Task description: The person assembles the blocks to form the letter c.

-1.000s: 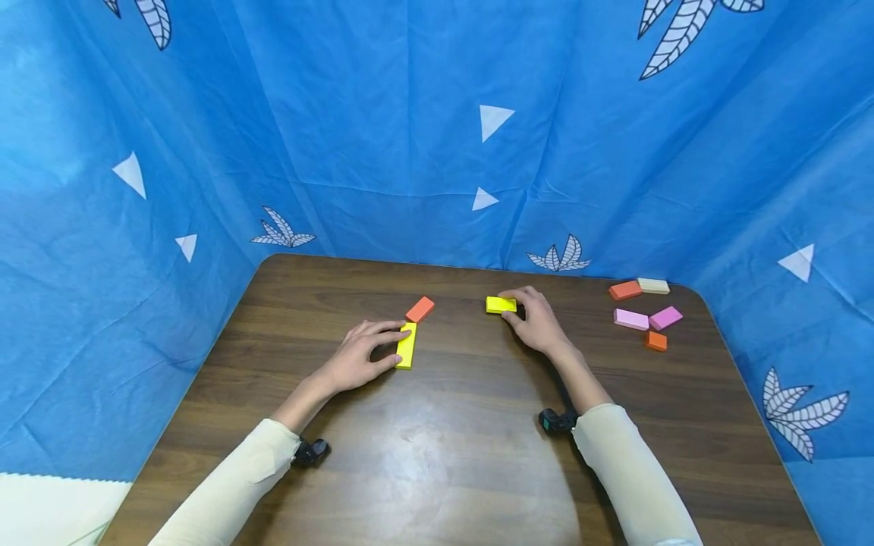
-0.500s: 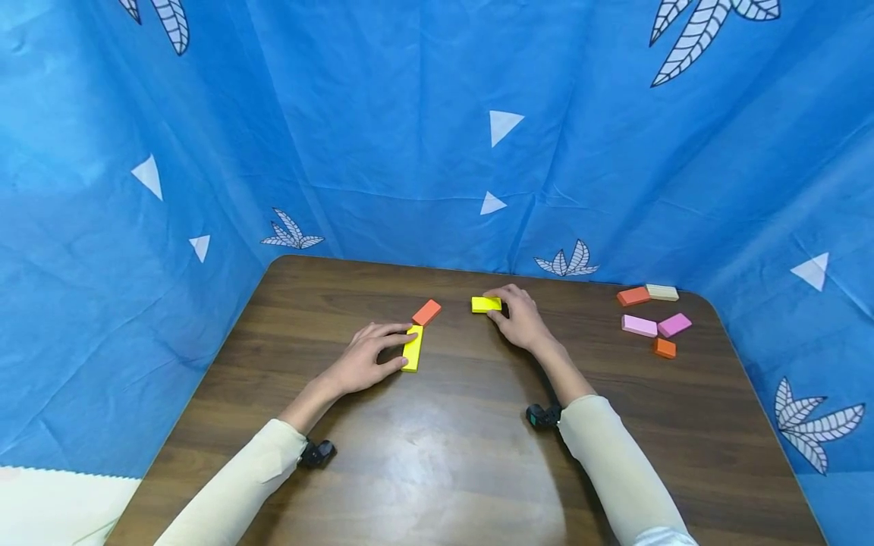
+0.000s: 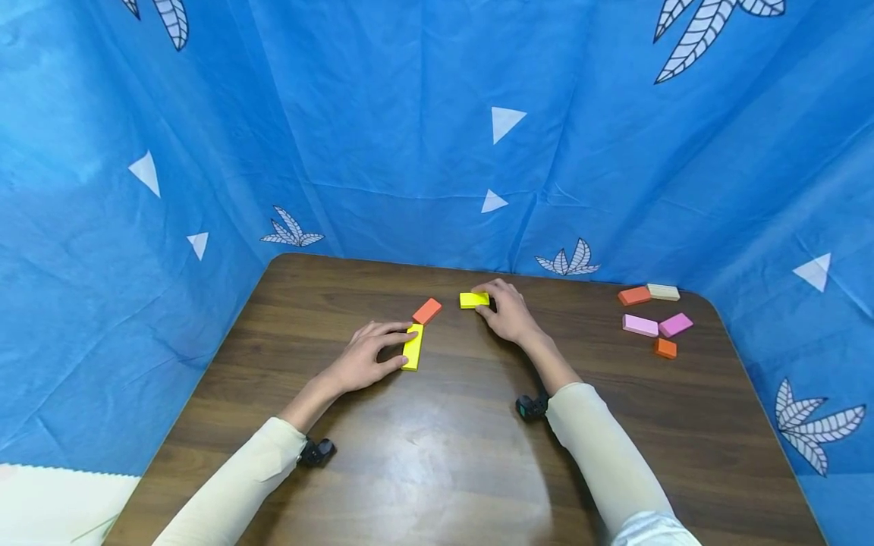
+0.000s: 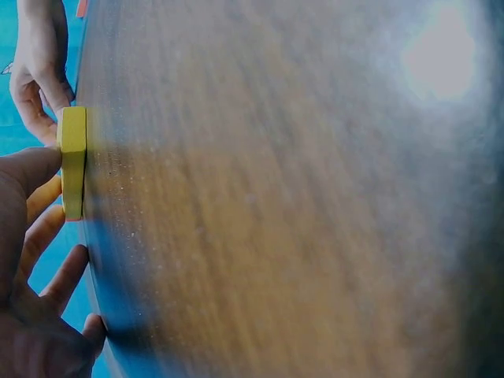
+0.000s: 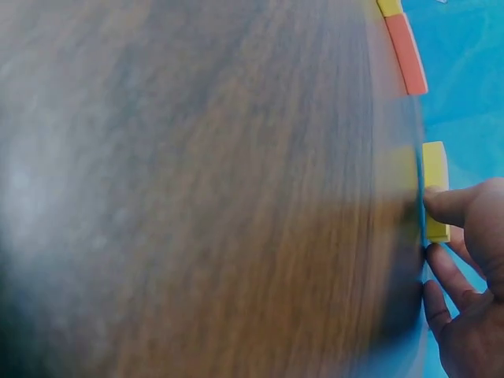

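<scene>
Two yellow wooden blocks lie between the hands. My left hand [image 3: 362, 360] holds the nearer yellow block [image 3: 412, 350], thumb by its near end and fingers by its far end. That block [image 4: 73, 161] stands out beside the thumb in the left wrist view. An orange-red block [image 3: 427, 311] meets its far end at an angle. Farther back, my right hand [image 3: 508, 312] pinches the second yellow block [image 3: 471, 301] by its right part between thumb and fingers. In the right wrist view this block [image 5: 435, 164] shows past the thumb, a gap away from the orange-red block [image 5: 406, 55].
At the right back of the brown wooden table [image 3: 423, 455] lie a red-orange block [image 3: 634, 296], a cream block [image 3: 664, 292], a light pink block [image 3: 640, 325], a darker pink block [image 3: 676, 325] and an orange block [image 3: 665, 348]. Blue cloth [image 3: 369, 136] hangs behind.
My right hand has moved left with its yellow block, nearer to the orange-red block. The left hand keeps its place at the other yellow block; the head view has shifted slightly.
</scene>
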`<state>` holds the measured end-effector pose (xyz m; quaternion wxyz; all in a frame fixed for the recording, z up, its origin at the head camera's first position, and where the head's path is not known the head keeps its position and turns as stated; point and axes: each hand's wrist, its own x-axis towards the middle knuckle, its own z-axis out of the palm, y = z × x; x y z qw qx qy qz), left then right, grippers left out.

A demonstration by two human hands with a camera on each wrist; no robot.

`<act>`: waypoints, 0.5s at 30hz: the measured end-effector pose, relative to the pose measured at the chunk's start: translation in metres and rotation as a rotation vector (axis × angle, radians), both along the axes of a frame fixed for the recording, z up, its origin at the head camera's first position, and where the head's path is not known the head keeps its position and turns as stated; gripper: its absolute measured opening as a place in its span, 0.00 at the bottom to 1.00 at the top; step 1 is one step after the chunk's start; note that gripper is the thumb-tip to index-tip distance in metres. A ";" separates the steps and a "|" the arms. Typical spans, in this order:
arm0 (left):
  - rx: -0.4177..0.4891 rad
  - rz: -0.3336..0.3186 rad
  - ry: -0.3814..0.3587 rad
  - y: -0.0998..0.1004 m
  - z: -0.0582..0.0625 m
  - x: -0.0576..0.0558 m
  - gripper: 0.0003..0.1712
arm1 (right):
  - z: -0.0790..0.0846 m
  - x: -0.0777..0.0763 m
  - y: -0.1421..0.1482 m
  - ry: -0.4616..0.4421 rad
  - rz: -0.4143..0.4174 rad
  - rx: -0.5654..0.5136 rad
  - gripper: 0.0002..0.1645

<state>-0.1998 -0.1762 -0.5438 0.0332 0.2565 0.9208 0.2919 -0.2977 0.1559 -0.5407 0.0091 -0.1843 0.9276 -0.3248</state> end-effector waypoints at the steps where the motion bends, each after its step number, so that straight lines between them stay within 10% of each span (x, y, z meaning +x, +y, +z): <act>1: -0.001 -0.001 0.001 0.000 0.000 0.000 0.30 | 0.000 0.000 -0.001 0.001 0.000 -0.001 0.22; 15: -0.010 -0.001 -0.007 -0.001 0.002 0.000 0.30 | 0.001 -0.006 -0.020 0.006 0.034 0.009 0.22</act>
